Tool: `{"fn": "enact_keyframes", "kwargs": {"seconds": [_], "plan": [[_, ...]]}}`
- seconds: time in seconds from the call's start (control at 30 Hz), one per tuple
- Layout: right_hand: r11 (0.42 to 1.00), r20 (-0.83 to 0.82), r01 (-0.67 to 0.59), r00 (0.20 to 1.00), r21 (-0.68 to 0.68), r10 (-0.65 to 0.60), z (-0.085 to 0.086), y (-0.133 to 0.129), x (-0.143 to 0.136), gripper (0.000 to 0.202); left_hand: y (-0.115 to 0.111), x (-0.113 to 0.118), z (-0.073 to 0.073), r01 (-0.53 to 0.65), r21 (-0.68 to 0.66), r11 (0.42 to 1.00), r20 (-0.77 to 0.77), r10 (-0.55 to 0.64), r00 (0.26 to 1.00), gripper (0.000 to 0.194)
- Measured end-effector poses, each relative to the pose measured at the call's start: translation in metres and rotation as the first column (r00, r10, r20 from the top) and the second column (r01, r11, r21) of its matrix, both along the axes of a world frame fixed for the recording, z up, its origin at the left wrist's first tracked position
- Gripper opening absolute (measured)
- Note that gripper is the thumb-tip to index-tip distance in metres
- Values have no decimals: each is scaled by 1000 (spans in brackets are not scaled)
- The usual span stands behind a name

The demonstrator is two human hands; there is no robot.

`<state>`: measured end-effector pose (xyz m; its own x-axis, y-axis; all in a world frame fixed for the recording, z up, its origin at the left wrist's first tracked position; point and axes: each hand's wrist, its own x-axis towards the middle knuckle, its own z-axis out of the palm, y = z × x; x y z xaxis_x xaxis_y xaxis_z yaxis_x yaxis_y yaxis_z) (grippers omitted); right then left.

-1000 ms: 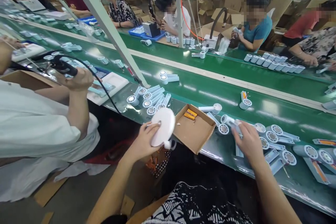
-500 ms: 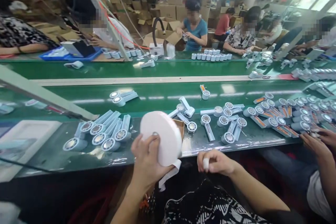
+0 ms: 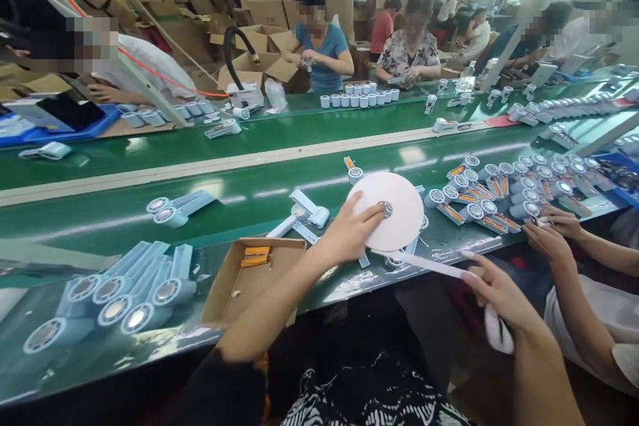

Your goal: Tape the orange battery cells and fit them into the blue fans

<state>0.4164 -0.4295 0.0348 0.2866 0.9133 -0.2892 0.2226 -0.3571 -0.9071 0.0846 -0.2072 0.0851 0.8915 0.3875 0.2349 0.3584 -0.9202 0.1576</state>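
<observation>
My left hand (image 3: 357, 226) grips a large white roll of tape (image 3: 399, 213), fingers at its centre hole. From the roll's lower edge a white strip (image 3: 432, 265) runs out to the right. My right hand (image 3: 504, 289) pinches that strip between thumb and fingers, and a loose loop of it hangs below the palm. Left of my forearm an open cardboard box (image 3: 217, 306) holds orange wrapped pieces (image 3: 256, 255). Behind the roll, several light-blue fan parts are partly hidden.
Light-blue fan parts (image 3: 120, 286) lie grouped at the left, and many more (image 3: 479, 200) with orange pieces at the right. A co-worker's hands (image 3: 552, 233) work close on my right. Beyond the green conveyor (image 3: 279, 146), other people sit or stand.
The roll has moved right and away from me, uncovering the cardboard box. My right hand has moved right, and a strip is now stretched between the roll and it. The view has turned right.
</observation>
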Motion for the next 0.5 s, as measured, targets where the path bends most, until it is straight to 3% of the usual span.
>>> {"fn": "enact_keyframes", "kwargs": {"seconds": [0.07, 0.1, 0.17, 0.2, 0.23, 0.3, 0.33, 0.4, 0.43, 0.5], "plan": [[989, 337, 120, 931, 86, -142, 1, 7, 31, 73, 27, 38, -15, 41, -127, 991, -173, -63, 983, 89], [973, 497, 151, 840, 172, -218, -2, 11, 37, 74, 36, 51, -23, 28, -179, 983, -235, -71, 969, 92], [919, 692, 129, 621, 372, -367, -13, 16, 29, 75, 43, 58, -35, -16, -231, 973, -252, -44, 967, 96], [886, 707, 97, 566, 453, -424, -21, 17, 17, 73, 38, 51, -40, -39, -235, 971, -198, -9, 980, 96], [861, 693, 54, 569, 506, -442, -30, 16, 1, 70, 27, 37, -44, -56, -233, 971, -109, 31, 994, 93], [853, 592, 12, 715, 521, -372, -51, 13, -37, 53, -12, -5, -52, -88, -256, 963, 124, 124, 985, 75], [868, 572, -85, 782, 489, -246, -61, 12, -57, 48, -39, -28, -58, -117, -296, 948, 239, 192, 952, 61], [826, 509, -376, 851, 420, 129, -80, 17, -92, 41, -99, -68, -77, -202, -443, 874, 405, 396, 824, 35], [757, 462, -541, 812, 368, 356, -87, 22, -108, 41, -129, -84, -90, -251, -543, 801, 434, 524, 733, 26], [543, 334, -802, 597, 248, 729, -100, 38, -138, 43, -182, -110, -123, -352, -750, 560, 371, 797, 477, 26]]}}
